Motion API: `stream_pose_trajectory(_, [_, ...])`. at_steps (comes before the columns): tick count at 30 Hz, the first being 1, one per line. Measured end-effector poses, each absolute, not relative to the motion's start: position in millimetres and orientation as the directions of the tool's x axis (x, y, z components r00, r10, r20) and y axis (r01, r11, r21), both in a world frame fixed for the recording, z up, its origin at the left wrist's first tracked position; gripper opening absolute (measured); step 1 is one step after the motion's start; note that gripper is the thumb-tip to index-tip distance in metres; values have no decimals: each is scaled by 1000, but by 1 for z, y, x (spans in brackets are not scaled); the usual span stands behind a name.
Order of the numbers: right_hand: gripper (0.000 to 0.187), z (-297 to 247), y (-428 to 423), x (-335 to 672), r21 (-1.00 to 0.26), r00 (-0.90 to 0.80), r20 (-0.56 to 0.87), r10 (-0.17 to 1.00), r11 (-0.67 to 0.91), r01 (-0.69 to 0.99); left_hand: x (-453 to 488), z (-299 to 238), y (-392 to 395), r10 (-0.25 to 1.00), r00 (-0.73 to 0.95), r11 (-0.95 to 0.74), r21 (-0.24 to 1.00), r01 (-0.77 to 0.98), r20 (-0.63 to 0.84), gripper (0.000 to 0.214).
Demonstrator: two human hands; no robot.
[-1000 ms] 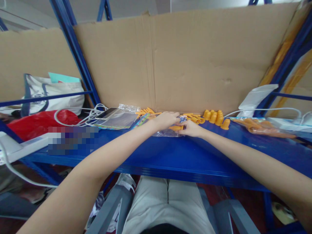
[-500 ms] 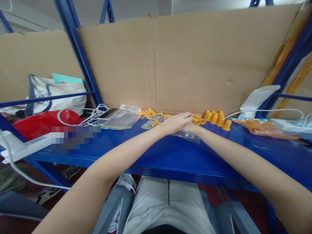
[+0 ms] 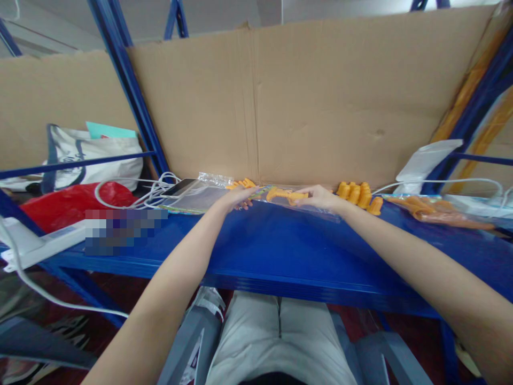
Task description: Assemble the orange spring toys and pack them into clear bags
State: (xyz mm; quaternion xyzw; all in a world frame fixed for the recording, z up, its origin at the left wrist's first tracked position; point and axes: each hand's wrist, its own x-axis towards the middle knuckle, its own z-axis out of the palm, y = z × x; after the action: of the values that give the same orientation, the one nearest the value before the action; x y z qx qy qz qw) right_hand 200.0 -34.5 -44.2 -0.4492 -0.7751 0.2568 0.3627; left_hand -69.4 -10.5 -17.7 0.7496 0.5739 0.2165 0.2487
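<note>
A clear plastic bag with a colourful printed edge lies on the blue shelf between my hands. Orange plastic pieces show in or on it; which of the two is unclear. My right hand is at the bag's right part, fingers closed on it beside an orange piece. To the left, my left hand is beside a small pile of thin orange parts, its fingers curled in; what they hold, if anything, is hidden. Several orange cup-shaped pieces stand in rows right of my right hand.
Another clear bag and a phone lie at left, near white cables. A power strip and red bag are further left. A filled bag of orange pieces lies right. Cardboard closes the back.
My hands were together over the bag and have parted. The left moved left towards the thin orange parts; the right shifted slightly right. The bag with orange pieces now shows between them.
</note>
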Motion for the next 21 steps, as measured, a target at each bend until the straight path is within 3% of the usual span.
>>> stream_pose_trajectory(2, [36, -43, -33, 199, -654, -348, 338, 874, 485, 581, -68, -17, -15, 957, 282, -161, 689, 707, -65, 36])
stream_pose_trajectory(4, [36, -40, -34, 196, -584, -379, 331, 864, 503, 638, -64, -19, -18, 945, 320, -171, 724, 668, -72, 26])
stream_pose_trajectory(9, [30, -29, -43, 185, -500, -393, 278, 877, 481, 720, -54, -31, -17, 926, 364, -146, 787, 599, -105, 24])
stream_pose_trajectory(15, [22, -38, -43, 175, -605, -342, 182, 922, 379, 700, -51, -37, -13, 944, 316, -88, 844, 529, -100, 20])
stream_pose_trajectory(21, [28, -67, -37, 171, -696, -329, 282, 901, 428, 577, -55, -34, -14, 941, 264, 35, 840, 541, -209, 16])
